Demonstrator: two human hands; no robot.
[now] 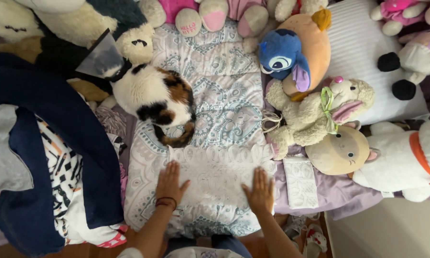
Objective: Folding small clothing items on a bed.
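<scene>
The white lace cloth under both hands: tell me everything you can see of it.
The white lace cloth looks thin and patterned, with a scalloped far edge. It lies spread flat on the patterned quilt near the bed's front edge. The left hand and right hand press on it palm down, fingers spread, one at each side. The cat lies just beyond it; whether its tail touches the cloth is unclear.

A home bedroom: a bed with a patterned quilt (pixel 224 95), a cat (pixel 155 98) lying on it, soft toys (pixel 315 110) crowding around the quilt.
</scene>
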